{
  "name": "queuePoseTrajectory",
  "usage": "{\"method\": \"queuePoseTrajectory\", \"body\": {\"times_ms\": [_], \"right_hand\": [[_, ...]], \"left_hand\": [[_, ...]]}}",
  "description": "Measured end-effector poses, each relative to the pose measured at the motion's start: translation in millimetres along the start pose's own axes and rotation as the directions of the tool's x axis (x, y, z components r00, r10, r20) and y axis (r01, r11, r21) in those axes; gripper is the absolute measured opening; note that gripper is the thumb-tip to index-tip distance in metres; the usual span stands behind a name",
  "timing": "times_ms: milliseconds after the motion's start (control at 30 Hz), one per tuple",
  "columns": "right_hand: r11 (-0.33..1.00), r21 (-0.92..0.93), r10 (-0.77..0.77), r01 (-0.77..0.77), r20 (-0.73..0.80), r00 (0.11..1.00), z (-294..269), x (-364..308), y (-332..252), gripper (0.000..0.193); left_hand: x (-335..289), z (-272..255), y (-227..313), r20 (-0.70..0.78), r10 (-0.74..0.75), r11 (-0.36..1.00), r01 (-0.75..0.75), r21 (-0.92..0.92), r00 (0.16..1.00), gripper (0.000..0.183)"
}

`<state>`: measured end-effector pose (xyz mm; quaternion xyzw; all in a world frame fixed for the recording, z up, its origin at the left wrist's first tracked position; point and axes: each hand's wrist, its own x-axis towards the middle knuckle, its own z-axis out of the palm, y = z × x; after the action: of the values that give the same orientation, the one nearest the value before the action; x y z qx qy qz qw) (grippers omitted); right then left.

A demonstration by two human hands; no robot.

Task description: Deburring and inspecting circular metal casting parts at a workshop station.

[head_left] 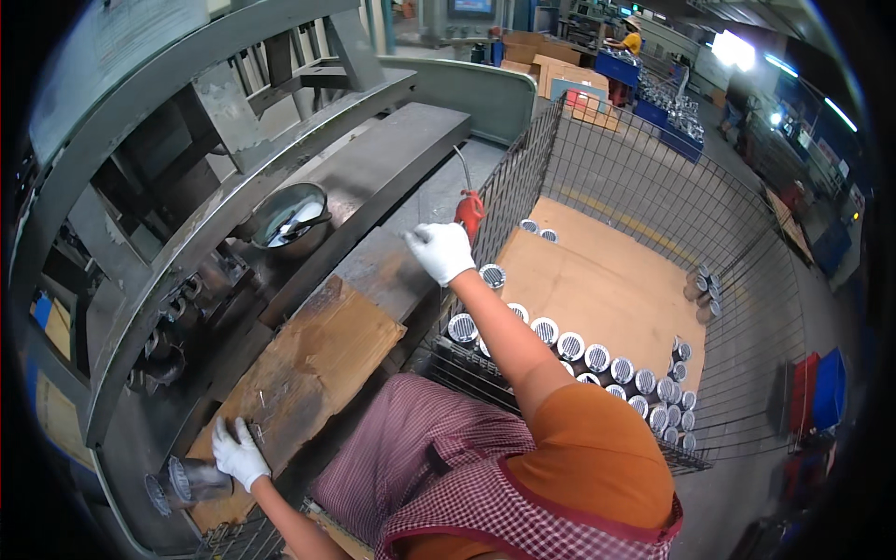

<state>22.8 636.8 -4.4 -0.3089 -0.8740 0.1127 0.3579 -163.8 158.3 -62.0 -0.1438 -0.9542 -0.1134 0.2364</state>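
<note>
My left hand [240,455], in a white glove, rests at the near end of a stained cardboard sheet [322,359], fingers apart. Right beside it, two grey metal cylinders [201,479] lie on their sides, one with a toothed-looking rim. My right hand [441,253], also gloved in white, hovers over the far end of the bench with its fingers curled in. Whether anything sits inside those fingers is hidden. Just beyond its knuckles is a red air blow gun [469,213] with a bent metal nozzle; the hand appears apart from it.
At my right stands a wire mesh cage [644,159] holding a cardboard layer [597,271] and rows of metal cylinders with slotted tops [597,357]. A dark pot [291,217] of pale liquid sits by the machine frame [233,191] on the left. A person [630,42] works far off.
</note>
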Motion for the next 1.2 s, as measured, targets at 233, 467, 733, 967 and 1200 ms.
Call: {"method": "queuePoseTrajectory", "body": {"times_ms": [233, 467, 733, 967, 1200], "right_hand": [[0.999, 0.034, -0.002, 0.004, -0.055, 0.999, -3.7, -1.5, -0.6, 0.040], [1.000, 0.023, -0.002, 0.003, -0.023, 1.000, 3.0, -0.1, 3.2, 0.040], [1.000, 0.006, -0.015, 0.015, -0.078, 0.997, 0.6, -0.4, 2.5, 0.036], [1.000, 0.002, -0.004, 0.005, -0.090, 0.996, -0.7, -1.5, 2.0, 0.037], [0.997, 0.068, -0.012, 0.022, -0.141, 0.990, 15.7, -3.7, 1.6, 0.033]], "left_hand": [[-0.7, -2.2, 6.7, -0.308, 0.008, 0.999, 0.004, 0.040, 0.951, 0.045], [3.6, -0.4, -0.5, 0.226, -0.051, 0.997, 0.035, 0.074, 0.973, 0.042], [-0.7, 0.5, 6.2, -0.199, 0.075, 0.996, -0.065, 0.059, 0.977, 0.050], [-1.7, 5.6, -1.9, 0.117, 0.024, 0.995, -0.034, 0.089, 0.993, 0.041], [-5.8, -18.6, 9.5, -0.158, 0.006, 0.999, -0.001, 0.032, 0.987, 0.051]]}}
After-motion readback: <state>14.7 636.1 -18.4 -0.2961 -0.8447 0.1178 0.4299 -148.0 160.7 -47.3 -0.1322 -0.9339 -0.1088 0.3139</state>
